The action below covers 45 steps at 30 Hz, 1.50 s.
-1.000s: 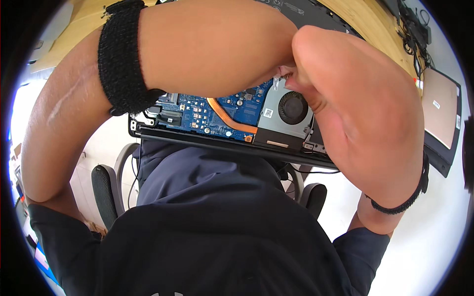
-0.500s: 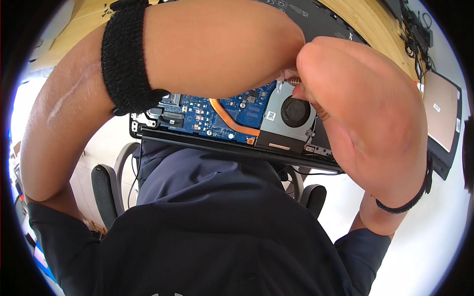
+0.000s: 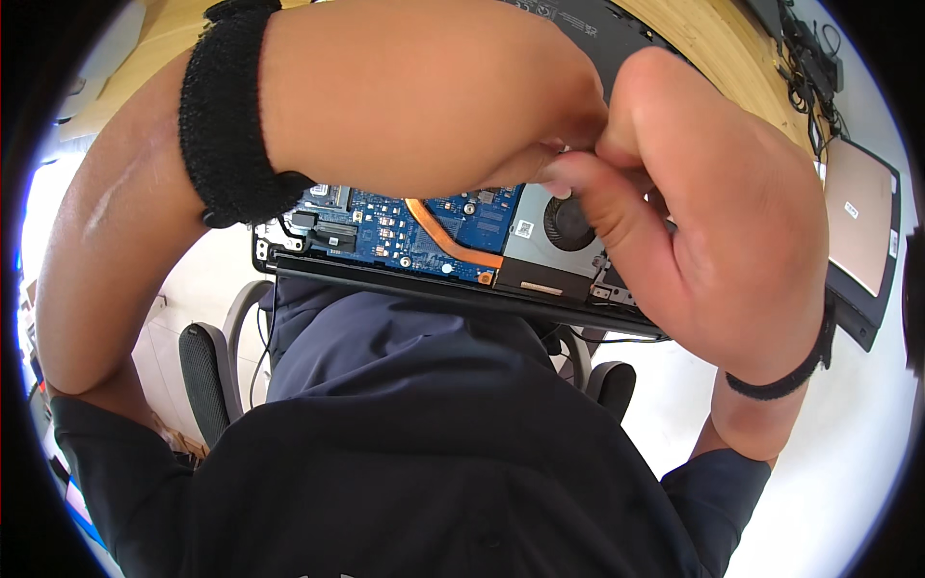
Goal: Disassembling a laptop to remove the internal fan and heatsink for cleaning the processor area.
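Blue mobo (image 3: 477, 229) below: just lost sight of ribbed pc. betw. L hand (image 3: 554, 106) & R hand (image 3: 689, 154), can't verify fingers' hold.

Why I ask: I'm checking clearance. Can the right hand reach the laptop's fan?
Probably yes: the right hand partly overlaps the fan in view, and nothing else visible lies between them.

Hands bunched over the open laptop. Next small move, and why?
Probably ease the right hand slightly away from the left hand, lifting clear of the fan. The two hands meet so closely that anything held between them is hidden, and the right thumb overlaps the fan's upper edge in this view.
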{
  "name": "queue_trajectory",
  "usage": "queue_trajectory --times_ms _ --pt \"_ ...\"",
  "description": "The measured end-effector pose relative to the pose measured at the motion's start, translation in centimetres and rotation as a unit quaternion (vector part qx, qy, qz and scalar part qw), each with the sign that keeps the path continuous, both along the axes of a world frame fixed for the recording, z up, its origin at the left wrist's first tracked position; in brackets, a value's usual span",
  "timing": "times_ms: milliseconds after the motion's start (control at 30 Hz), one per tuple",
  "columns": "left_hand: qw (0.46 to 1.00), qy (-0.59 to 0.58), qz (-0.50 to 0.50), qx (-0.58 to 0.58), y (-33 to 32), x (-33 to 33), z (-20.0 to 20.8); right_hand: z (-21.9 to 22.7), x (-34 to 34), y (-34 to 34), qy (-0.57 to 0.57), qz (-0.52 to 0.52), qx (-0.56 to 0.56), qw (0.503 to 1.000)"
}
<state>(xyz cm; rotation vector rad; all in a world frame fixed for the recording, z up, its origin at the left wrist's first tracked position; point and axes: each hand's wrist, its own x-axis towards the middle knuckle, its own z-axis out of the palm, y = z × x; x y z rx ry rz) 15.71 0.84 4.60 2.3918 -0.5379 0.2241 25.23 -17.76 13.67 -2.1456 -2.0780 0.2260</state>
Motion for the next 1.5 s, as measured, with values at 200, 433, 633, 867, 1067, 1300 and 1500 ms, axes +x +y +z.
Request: queue_trajectory --times_ms 200,433,633,867,1067,1300,1500 --pt "0.913 0.353 -0.049 -0.199 0.4 2.4 4.0 -2.3 1.1 -0.8 0.079 0.002 0.105 0.991" --pt "0.934 0.29 -0.08 -0.192 1.3 2.7 3.4 -3.2 1.3 -1.0 0.077 0.035 0.134 0.987" --pt "0.919 0.348 -0.027 -0.182 0.8 2.0 4.2 -4.3 1.7 -1.9 0.103 0.037 0.15 0.983" --pt "0.934 0.311 -0.08 -0.158 0.7 2.6 3.3 -3.8 1.6 -2.3 0.074 0.039 0.136 0.987" --pt "0.927 0.314 -0.094 -0.181 0.8 2.3 3.4 -5.0 1.3 -4.3 0.415 -0.173 0.086 0.889" --pt "0.934 0.308 -0.068 -0.167 0.7 1.9 3.6 -4.2 2.3 -2.8 0.205 -0.003 0.089 0.975" --pt "0.916 0.344 -0.04 -0.202 -0.1 1.8 3.7 -3.1 1.8 -2.0 0.087 0.033 0.073 0.993"
